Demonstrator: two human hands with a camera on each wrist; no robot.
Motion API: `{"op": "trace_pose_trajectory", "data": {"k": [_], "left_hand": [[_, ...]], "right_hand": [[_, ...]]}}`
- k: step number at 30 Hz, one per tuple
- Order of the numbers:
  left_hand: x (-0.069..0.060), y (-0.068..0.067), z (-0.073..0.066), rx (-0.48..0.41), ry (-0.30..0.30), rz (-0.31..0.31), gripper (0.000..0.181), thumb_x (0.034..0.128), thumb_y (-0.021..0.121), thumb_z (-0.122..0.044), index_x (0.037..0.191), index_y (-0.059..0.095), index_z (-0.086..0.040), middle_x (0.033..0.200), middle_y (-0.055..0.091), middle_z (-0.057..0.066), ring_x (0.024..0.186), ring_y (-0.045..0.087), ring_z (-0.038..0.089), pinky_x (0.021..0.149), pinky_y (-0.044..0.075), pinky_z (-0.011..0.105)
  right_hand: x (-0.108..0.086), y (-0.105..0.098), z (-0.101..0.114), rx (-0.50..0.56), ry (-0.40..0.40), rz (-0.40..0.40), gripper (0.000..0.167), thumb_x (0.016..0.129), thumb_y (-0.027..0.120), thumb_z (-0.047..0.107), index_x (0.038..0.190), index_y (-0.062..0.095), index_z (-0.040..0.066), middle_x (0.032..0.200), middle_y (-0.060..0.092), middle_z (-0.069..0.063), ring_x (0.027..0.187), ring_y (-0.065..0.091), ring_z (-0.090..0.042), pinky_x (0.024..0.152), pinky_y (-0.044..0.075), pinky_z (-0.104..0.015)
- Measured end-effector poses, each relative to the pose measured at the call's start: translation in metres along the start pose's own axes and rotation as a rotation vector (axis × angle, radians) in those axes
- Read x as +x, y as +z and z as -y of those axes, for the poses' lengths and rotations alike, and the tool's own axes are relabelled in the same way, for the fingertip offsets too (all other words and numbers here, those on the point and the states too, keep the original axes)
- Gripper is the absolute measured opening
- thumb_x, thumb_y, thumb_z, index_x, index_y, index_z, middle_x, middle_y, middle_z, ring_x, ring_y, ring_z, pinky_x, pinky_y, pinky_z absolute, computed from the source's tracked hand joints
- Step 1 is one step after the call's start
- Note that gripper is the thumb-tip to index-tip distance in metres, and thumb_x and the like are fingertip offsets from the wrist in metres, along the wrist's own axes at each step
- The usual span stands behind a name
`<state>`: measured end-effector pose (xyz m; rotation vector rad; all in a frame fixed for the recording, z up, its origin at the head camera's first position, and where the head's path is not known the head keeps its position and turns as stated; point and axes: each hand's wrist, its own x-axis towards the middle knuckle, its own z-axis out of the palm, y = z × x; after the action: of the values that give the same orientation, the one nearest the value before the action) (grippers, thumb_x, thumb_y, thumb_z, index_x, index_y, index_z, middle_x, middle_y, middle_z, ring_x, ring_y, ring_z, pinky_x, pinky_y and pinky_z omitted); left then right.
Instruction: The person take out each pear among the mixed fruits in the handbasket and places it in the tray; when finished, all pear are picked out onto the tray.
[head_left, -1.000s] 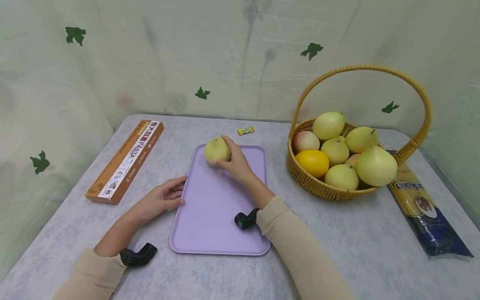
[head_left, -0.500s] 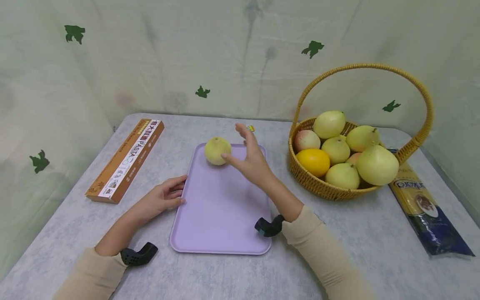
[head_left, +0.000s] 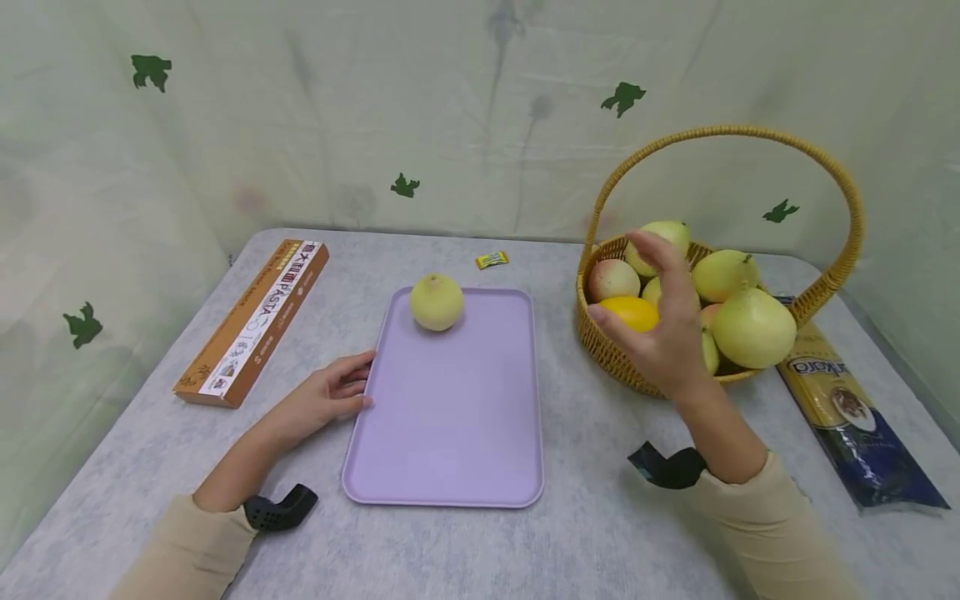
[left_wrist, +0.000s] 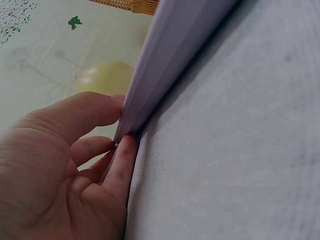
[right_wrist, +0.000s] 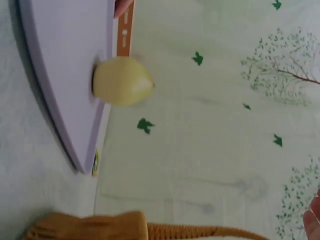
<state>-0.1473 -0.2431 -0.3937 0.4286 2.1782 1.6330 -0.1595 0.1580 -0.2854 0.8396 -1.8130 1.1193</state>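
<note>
Fruit [head_left: 437,303] sits on the tray [head_left: 450,417] our relaxed left hand [head_left: 326,396] touches. Our right hand [head_left: 667,333], wide, hovers by the basket [head_left: 611,357].

A pasta box [head_left: 252,323], yellow candy [head_left: 492,260] and glossy packet [head_left: 857,423] lie apart

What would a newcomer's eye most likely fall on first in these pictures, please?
Probably the wicker basket of fruit on the right, its tall arched handle rising above the table, with the spread right hand in front of it in the head view. Next comes the lilac tray at the centre, bearing one pale yellow-green fruit near its far left corner, the left hand touching its left edge.
</note>
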Motion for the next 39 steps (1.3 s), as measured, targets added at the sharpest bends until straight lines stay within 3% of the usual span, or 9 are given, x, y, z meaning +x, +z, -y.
{"op": "trace_pose_trajectory", "data": {"k": [4, 8, 12, 16, 20, 22, 27, 30, 39], "left_hand": [[0.000, 0.000, 0.000, -0.004, -0.005, -0.003, 0.072, 0.0850, 0.063, -0.013, 0.142, 0.020, -0.001, 0.139, 0.026, 0.024, 0.123, 0.033, 0.036, 0.088, 0.040, 0.021], [0.000, 0.000, 0.000, 0.002, 0.003, -0.001, 0.072, 0.0853, 0.062, -0.013, 0.142, 0.020, -0.001, 0.139, 0.026, 0.024, 0.123, 0.033, 0.036, 0.088, 0.040, 0.021], [0.002, 0.001, 0.000, 0.013, 0.013, 0.000, 0.071, 0.0856, 0.062, -0.012, 0.142, 0.020, -0.001, 0.138, 0.026, 0.024, 0.123, 0.033, 0.037, 0.088, 0.040, 0.021], [0.003, 0.001, 0.000, 0.011, 0.019, 0.002, 0.070, 0.0857, 0.062, -0.012, 0.142, 0.021, 0.000, 0.138, 0.027, 0.025, 0.123, 0.033, 0.037, 0.089, 0.040, 0.021], [0.004, 0.002, -0.001, 0.005, 0.020, 0.009, 0.070, 0.0859, 0.061, -0.012, 0.141, 0.020, 0.000, 0.138, 0.026, 0.025, 0.123, 0.032, 0.037, 0.089, 0.039, 0.022], [0.004, 0.002, -0.001, 0.004, 0.017, 0.008, 0.070, 0.0858, 0.061, -0.011, 0.142, 0.020, 0.000, 0.138, 0.026, 0.025, 0.123, 0.032, 0.037, 0.089, 0.039, 0.022], [0.002, 0.002, -0.002, 0.014, 0.012, 0.006, 0.070, 0.0862, 0.061, -0.011, 0.142, 0.019, 0.000, 0.138, 0.025, 0.025, 0.124, 0.032, 0.037, 0.090, 0.039, 0.023], [0.001, 0.001, -0.002, 0.020, 0.014, 0.005, 0.070, 0.0864, 0.061, -0.012, 0.142, 0.019, 0.001, 0.139, 0.025, 0.026, 0.124, 0.032, 0.037, 0.091, 0.039, 0.023], [-0.002, 0.000, -0.001, 0.020, 0.009, -0.003, 0.070, 0.0863, 0.061, -0.012, 0.142, 0.019, 0.000, 0.139, 0.025, 0.025, 0.123, 0.033, 0.037, 0.089, 0.040, 0.022]], "right_hand": [[-0.002, -0.026, -0.005, -0.124, 0.016, -0.089, 0.079, 0.075, 0.066, 0.051, 0.115, 0.046, -0.015, 0.116, 0.050, -0.023, 0.109, 0.044, -0.032, 0.095, 0.033, -0.037], [-0.004, -0.045, -0.001, -0.222, 0.081, -0.138, 0.081, 0.074, 0.065, 0.053, 0.114, 0.048, -0.014, 0.115, 0.051, -0.023, 0.110, 0.045, -0.030, 0.096, 0.032, -0.036], [-0.010, -0.061, -0.004, -0.287, 0.144, -0.155, 0.083, 0.073, 0.064, 0.056, 0.115, 0.047, -0.014, 0.115, 0.051, -0.025, 0.111, 0.044, -0.028, 0.096, 0.031, -0.034], [-0.023, -0.081, -0.026, -0.347, 0.195, -0.120, 0.086, 0.071, 0.063, 0.058, 0.119, 0.047, -0.011, 0.117, 0.048, -0.026, 0.112, 0.042, -0.026, 0.097, 0.029, -0.030], [-0.034, -0.100, -0.046, -0.378, 0.247, -0.028, 0.087, 0.069, 0.064, 0.059, 0.126, 0.044, -0.004, 0.123, 0.046, -0.021, 0.113, 0.038, -0.027, 0.097, 0.027, -0.028], [-0.037, -0.106, -0.050, -0.375, 0.287, 0.024, 0.083, 0.070, 0.069, 0.051, 0.129, 0.042, -0.001, 0.126, 0.044, -0.020, 0.114, 0.036, -0.030, 0.098, 0.026, -0.030], [-0.033, -0.122, -0.047, -0.376, 0.549, 0.247, 0.078, 0.076, 0.072, 0.022, 0.138, 0.028, 0.003, 0.135, 0.032, -0.021, 0.120, 0.027, -0.039, 0.101, 0.020, -0.051], [-0.031, -0.132, -0.045, -0.353, 0.704, 0.377, 0.081, 0.080, 0.069, 0.021, 0.142, 0.019, 0.007, 0.139, 0.023, -0.022, 0.122, 0.022, -0.043, 0.096, 0.017, -0.060], [-0.032, -0.147, -0.048, -0.415, 0.815, 0.609, 0.082, 0.085, 0.061, 0.034, 0.144, 0.011, 0.006, 0.138, 0.020, -0.029, 0.111, 0.029, -0.047, 0.078, 0.030, -0.062]]}}
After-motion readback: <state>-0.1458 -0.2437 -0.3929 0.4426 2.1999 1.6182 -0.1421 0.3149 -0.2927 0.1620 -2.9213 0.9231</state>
